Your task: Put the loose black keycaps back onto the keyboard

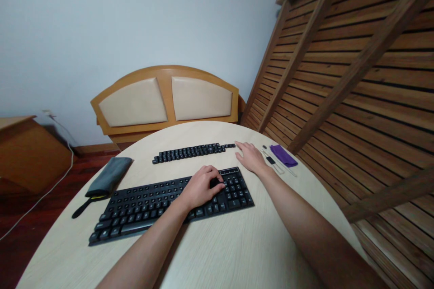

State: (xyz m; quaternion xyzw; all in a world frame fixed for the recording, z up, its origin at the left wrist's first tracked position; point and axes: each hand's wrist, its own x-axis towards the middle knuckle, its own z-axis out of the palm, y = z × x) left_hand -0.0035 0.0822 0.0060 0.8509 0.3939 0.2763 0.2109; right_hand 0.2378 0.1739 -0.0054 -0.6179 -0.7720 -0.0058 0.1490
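Note:
A black keyboard (142, 216) lies on the table; its upper left rows show bare switches, while the lower rows and number pad carry keycaps. My left hand (203, 186) rests over its right part, thumb and forefinger curled close together near the number pad. Whatever may be between those fingertips is too small to tell. Beyond the keyboard, loose black keycaps (188, 152) stand in neat rows. My right hand (251, 156) is at the right end of these rows, palm down, fingers stretched out, forefinger tip beside the last small keycaps (230, 145).
A grey pouch (110, 176) with a black strap lies left of the keyboard. On the right are a purple cloth (284, 155), a wire tool with a black piece (270, 160) and a small dark item (265, 146). The pale round table (217, 257) stands near a slatted wooden panel (366, 81).

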